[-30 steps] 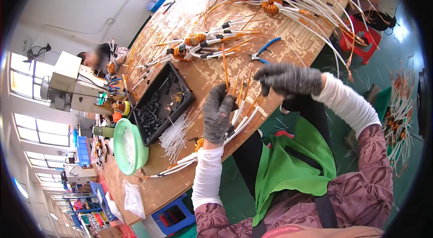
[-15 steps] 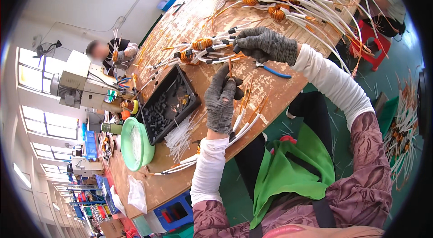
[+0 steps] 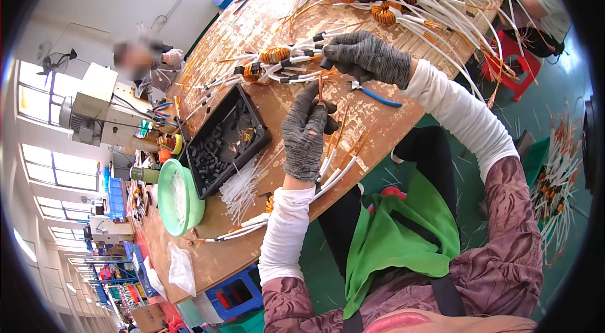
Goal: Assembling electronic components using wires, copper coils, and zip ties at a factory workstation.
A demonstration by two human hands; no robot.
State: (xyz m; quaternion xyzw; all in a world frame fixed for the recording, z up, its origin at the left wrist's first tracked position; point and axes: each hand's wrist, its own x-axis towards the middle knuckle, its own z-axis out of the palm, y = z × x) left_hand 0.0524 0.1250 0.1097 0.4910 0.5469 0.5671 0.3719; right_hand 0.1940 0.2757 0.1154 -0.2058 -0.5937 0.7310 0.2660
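My left hand (image 3: 304, 144), in a grey knitted glove, pinches a bare copper wire end (image 3: 321, 88) that points up between thumb and fingers. White-sleeved wires (image 3: 339, 178) with copper ends lie beside that hand's wrist; their link to the pinched wire is hidden by the glove. My gloved right hand (image 3: 373, 57) grips a short black tube (image 3: 327, 64) at its fingertips. The tube sits just above the wire's tip, seemingly apart from it. Behind the hands lie orange copper-wound ring coils (image 3: 275, 55) with white leads. Blue-handled pliers (image 3: 380, 98) rest below my right hand.
Left of my left hand stands a black tray (image 3: 234, 170) of short black tubes. White tubes (image 3: 239, 193) lie beside it, near a light green basin (image 3: 196, 202). More wired coils (image 3: 384, 12) cover the table's far side. Another person sits at the upper right on a red stool (image 3: 515, 68).
The whole view has shifted slightly, so the tray and basin appear further left. Both hands keep nearly the same pose, with the black tube and the copper wire end still held.
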